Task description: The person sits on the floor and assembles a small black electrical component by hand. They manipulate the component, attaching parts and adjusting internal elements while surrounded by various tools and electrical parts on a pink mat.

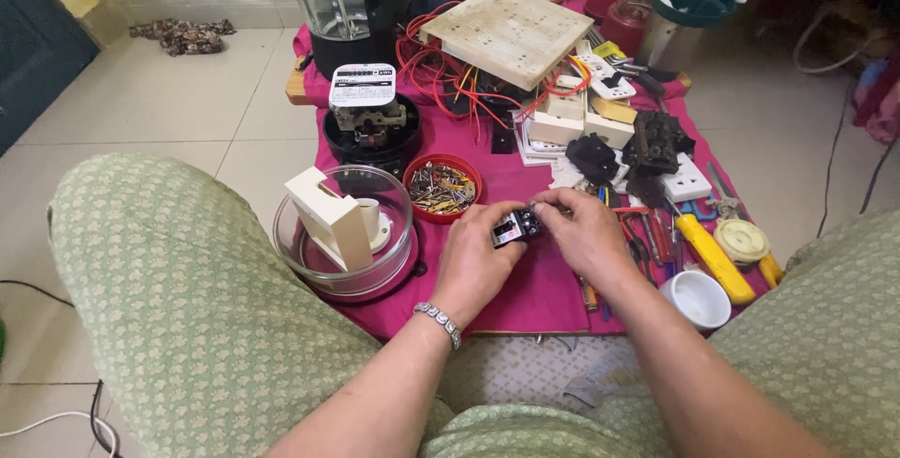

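Hands meet over the magenta cloth [525, 186], and between them we hold a small black electrical part [517, 226] with a pale label on its face. Our left hand [480, 256] comes up from below and to the left, its fingers curled shut around the near and left side of the part. Our right hand [578, 228] reaches in from the right, thumb and fingertips pinched on the part's far right end. So the part lies straight between the two hands, touching both, with its long axis running roughly left to right and slightly tilted up toward the right hand. Neither hand is nearer than the other; the left one carries more of the body, the right only the tip. Whether the part rests on the cloth or is lifted just off it, we cannot tell.

A beaded bracelet [439, 321] sits on our left wrist. Just to the left of the left hand stands a clear glass bowl [309, 266] with a cream plastic box standing tilted inside it. Beyond the hands, near the left one, is a red dish of small metal bits [442, 187]. To the right of the right hand lie a yellow-handled screwdriver [714, 257] and a small white cup [697, 300]. Farther off we see red wires [441, 74], white socket parts and a pale square board [511, 31]. Our green patterned knees frame the low table on both sides.
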